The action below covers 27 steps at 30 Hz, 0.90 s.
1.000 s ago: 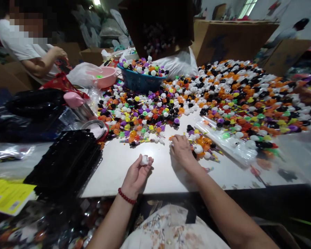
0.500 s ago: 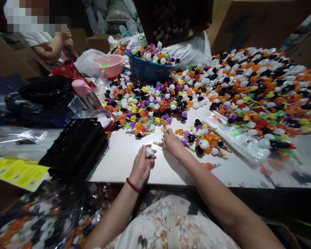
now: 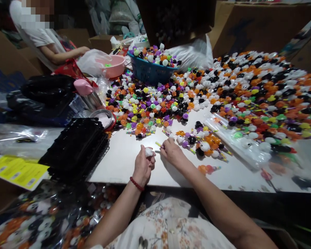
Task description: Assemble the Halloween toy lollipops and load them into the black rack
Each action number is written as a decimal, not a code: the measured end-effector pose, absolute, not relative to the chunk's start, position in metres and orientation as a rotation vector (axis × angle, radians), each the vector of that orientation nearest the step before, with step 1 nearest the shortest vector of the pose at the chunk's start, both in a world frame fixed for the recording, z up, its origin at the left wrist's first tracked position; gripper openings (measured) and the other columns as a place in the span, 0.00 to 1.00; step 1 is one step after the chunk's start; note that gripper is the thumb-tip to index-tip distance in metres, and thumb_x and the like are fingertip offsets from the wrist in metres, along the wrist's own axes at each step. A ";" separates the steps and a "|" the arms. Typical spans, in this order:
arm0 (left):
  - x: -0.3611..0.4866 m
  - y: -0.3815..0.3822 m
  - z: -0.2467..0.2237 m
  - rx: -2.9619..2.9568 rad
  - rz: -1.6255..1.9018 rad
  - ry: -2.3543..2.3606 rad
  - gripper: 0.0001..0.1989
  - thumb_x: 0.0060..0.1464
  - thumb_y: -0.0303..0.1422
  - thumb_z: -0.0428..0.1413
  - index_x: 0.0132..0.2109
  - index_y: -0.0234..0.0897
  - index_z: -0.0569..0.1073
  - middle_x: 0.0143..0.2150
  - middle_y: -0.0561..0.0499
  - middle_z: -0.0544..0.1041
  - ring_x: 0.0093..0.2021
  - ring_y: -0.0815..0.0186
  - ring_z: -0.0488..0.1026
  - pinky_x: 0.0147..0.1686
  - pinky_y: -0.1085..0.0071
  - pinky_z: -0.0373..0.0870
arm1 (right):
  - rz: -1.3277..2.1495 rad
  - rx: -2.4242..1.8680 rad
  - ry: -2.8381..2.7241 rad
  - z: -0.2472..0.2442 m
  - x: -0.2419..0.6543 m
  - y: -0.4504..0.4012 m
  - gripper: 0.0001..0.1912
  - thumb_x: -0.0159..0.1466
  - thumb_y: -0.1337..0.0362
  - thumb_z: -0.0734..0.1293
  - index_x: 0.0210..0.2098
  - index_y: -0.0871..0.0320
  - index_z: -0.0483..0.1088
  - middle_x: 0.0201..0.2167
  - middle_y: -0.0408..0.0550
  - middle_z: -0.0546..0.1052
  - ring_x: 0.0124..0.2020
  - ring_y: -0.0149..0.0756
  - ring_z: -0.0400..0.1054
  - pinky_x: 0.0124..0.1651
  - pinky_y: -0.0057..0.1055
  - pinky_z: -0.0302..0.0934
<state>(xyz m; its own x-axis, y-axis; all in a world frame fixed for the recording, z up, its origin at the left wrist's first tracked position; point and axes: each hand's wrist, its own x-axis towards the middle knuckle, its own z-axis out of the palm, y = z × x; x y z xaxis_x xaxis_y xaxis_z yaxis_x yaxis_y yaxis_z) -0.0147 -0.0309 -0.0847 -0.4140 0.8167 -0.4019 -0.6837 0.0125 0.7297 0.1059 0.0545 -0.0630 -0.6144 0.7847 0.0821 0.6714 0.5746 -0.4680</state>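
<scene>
My left hand, with a red bead bracelet on its wrist, is closed around a small white plastic figure just above the white table. A little to its right, my right hand pinches a thin, colourfully patterned stick whose end points at the left hand. What else those fingers cover is hidden. Beyond the right hand lies a loose group of similar sticks with orange, white, black and purple figure tops. Another one with an orange-red top rests alone nearer the table's front edge.
A large heap of such toys covers the right side. A blue basket full of them stands at the back. Black trays are stacked at left, beside a steel flask. A person reaches near a pink basin.
My right hand has drawn back slightly from the toys, the patterned stick in its fingers. My left hand keeps the white figure. The other person's arm has stretched out toward the pink basin.
</scene>
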 end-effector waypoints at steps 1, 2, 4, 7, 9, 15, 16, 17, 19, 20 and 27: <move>-0.013 -0.031 -0.084 0.194 1.662 1.136 0.27 0.52 0.57 0.55 0.37 0.34 0.70 0.25 0.53 0.72 0.15 0.78 0.59 0.13 0.81 0.47 | 0.741 -1.186 -2.383 -0.059 0.108 0.051 0.04 0.66 0.64 0.64 0.36 0.59 0.68 0.38 0.49 0.70 0.35 0.36 0.65 0.39 0.33 0.62; -0.012 -0.032 -0.084 0.219 1.660 1.162 0.28 0.53 0.58 0.54 0.37 0.34 0.70 0.24 0.53 0.73 0.15 0.78 0.59 0.13 0.81 0.47 | 0.939 -1.155 -2.213 -0.055 0.109 0.048 0.07 0.65 0.61 0.65 0.35 0.58 0.66 0.35 0.47 0.70 0.34 0.35 0.66 0.39 0.33 0.63; -0.008 -0.032 -0.082 0.256 1.659 1.213 0.29 0.53 0.59 0.52 0.37 0.34 0.71 0.24 0.52 0.73 0.14 0.78 0.58 0.12 0.81 0.47 | 1.367 -1.051 -1.842 -0.047 0.112 0.041 0.13 0.63 0.53 0.67 0.34 0.56 0.65 0.31 0.42 0.70 0.32 0.34 0.67 0.39 0.34 0.65; -0.003 -0.033 -0.081 0.271 1.650 1.261 0.31 0.53 0.61 0.50 0.36 0.34 0.71 0.22 0.52 0.72 0.14 0.78 0.58 0.12 0.81 0.47 | 1.721 -0.938 -1.403 -0.043 0.114 0.033 0.19 0.57 0.49 0.72 0.36 0.55 0.66 0.32 0.41 0.71 0.34 0.33 0.68 0.40 0.34 0.66; 0.000 -0.033 -0.080 0.277 1.627 1.265 0.31 0.53 0.61 0.50 0.34 0.34 0.70 0.21 0.53 0.71 0.13 0.78 0.57 0.12 0.80 0.47 | 1.734 -0.946 -1.325 -0.046 0.115 0.030 0.20 0.54 0.49 0.74 0.36 0.56 0.69 0.33 0.41 0.72 0.35 0.32 0.67 0.42 0.32 0.64; 0.004 -0.036 -0.078 0.315 1.587 1.287 0.30 0.55 0.60 0.49 0.34 0.34 0.70 0.19 0.53 0.69 0.13 0.76 0.57 0.12 0.80 0.47 | 1.739 -0.979 -1.449 -0.054 0.121 0.026 0.18 0.54 0.50 0.74 0.34 0.57 0.72 0.29 0.42 0.74 0.31 0.32 0.65 0.37 0.29 0.59; 0.004 -0.036 -0.078 0.340 1.579 1.302 0.30 0.55 0.60 0.48 0.34 0.34 0.70 0.19 0.53 0.69 0.13 0.76 0.57 0.12 0.79 0.47 | 1.750 -0.997 -1.460 -0.053 0.122 0.026 0.18 0.54 0.50 0.75 0.33 0.57 0.72 0.28 0.41 0.74 0.30 0.32 0.65 0.36 0.29 0.58; 0.004 -0.037 -0.078 0.373 1.565 1.327 0.30 0.55 0.60 0.48 0.33 0.35 0.69 0.18 0.53 0.69 0.13 0.76 0.56 0.12 0.78 0.48 | 1.764 -1.017 -1.469 -0.051 0.123 0.026 0.18 0.54 0.50 0.75 0.33 0.57 0.72 0.27 0.41 0.73 0.29 0.31 0.64 0.35 0.29 0.58; 0.002 -0.038 -0.079 0.427 1.534 1.410 0.30 0.55 0.61 0.47 0.33 0.36 0.69 0.17 0.55 0.66 0.13 0.74 0.56 0.12 0.77 0.49 | 1.794 -1.052 -1.479 -0.048 0.123 0.026 0.18 0.52 0.50 0.75 0.32 0.58 0.72 0.25 0.41 0.73 0.27 0.30 0.62 0.33 0.28 0.57; 0.002 -0.038 -0.080 0.448 1.528 1.463 0.29 0.55 0.61 0.47 0.33 0.37 0.68 0.17 0.56 0.65 0.13 0.73 0.56 0.12 0.76 0.51 | 1.805 -1.066 -1.483 -0.046 0.123 0.027 0.19 0.51 0.50 0.75 0.31 0.58 0.72 0.25 0.40 0.73 0.27 0.30 0.62 0.32 0.28 0.56; -0.003 -0.037 -0.079 0.593 1.435 1.568 0.29 0.53 0.60 0.50 0.26 0.37 0.65 0.19 0.55 0.63 0.21 0.71 0.58 0.20 0.73 0.56 | 1.885 -1.021 -1.508 -0.057 0.116 0.018 0.18 0.51 0.52 0.76 0.30 0.58 0.71 0.22 0.39 0.71 0.25 0.29 0.61 0.31 0.27 0.55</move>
<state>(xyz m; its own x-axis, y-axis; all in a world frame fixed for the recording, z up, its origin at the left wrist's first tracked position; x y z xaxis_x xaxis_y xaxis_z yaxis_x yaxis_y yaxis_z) -0.0030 -0.0369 -0.0790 -0.4785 0.8278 -0.2930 -0.2189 0.2107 0.9527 0.1160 0.0181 -0.0570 -0.5842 0.7762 -0.2372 0.0608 -0.2496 -0.9664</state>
